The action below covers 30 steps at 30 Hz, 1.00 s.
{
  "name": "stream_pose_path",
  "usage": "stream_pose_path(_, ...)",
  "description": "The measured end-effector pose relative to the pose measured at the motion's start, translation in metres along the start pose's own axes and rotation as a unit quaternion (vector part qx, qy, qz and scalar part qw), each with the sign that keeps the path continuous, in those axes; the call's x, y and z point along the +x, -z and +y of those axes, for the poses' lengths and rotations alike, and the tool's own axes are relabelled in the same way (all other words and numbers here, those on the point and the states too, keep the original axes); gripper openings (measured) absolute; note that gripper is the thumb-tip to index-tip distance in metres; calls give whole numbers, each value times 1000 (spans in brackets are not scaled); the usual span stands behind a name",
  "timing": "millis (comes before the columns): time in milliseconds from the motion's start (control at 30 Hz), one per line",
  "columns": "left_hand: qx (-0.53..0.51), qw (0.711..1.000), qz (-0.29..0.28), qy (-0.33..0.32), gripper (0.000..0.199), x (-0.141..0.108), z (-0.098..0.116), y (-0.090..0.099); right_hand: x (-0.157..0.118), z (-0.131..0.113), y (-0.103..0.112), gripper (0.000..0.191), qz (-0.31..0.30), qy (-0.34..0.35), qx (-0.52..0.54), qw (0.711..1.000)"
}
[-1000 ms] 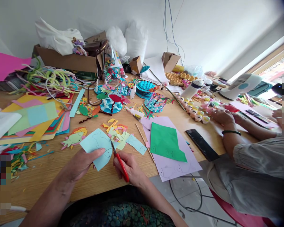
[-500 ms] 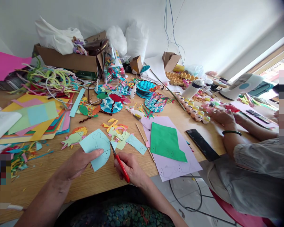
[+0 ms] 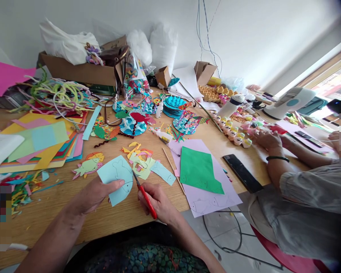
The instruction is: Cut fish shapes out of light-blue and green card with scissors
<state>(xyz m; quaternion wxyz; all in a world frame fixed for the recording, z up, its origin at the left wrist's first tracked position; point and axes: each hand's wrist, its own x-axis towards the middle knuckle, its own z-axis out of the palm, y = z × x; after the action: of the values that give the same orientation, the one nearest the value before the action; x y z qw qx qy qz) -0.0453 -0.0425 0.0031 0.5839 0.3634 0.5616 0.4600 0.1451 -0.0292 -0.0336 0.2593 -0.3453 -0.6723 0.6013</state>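
The relation to mind sits left of centre in the lower half of the frame: the light-blue paper [image 3: 116, 172] lies to the left of your scissors [image 3: 147, 201], whose blade tips are at its upper right edge; whether they bite in is too small to tell. Your left hand [image 3: 98, 192] pinches the sheet from the lower left, thumb on top and fingers mostly hidden beneath. Your right hand [image 3: 155, 201] is curled round the red handles; you cannot tell how far the blades are parted. The drawn fish [image 3: 126, 175] runs lengthwise from its tail near the paper's top to its eye at lower right, so the head end is nearer your right hand. Just past the tips lie paper scraps [image 3: 142, 161] and a blue strip [image 3: 163, 173], the closest clutter. Right of centre, a green sheet [image 3: 199, 168] overlaps a purple sheet [image 3: 230, 198]; left of your paper are fish cut-outs [image 3: 88, 167].
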Motion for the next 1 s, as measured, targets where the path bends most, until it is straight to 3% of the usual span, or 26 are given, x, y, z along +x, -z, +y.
stream_pose_path(400,34,999,-36,-5,17,8,-6,9,-4,-5,12,35,-8,2,-54,999)
stream_pose_path(533,46,997,-53,-15,24,15,-11,10,1,-9,22,30,-28,14,-92,995)
stream_pose_path(733,67,996,-36,-34,34,22,-9,7,4,-7,41,29,-62,11,-141,988)
stream_pose_path(800,84,994,-35,-52,31,23,-6,6,4,-5,45,30,-40,-9,-94,995)
stream_pose_path(933,134,988,-29,-73,27,23,5,5,8,-11,52,31,63,-32,22,997)
stream_pose_path(1000,162,984,-9,-80,24,24,10,3,13,-18,57,33,112,-29,31,993)
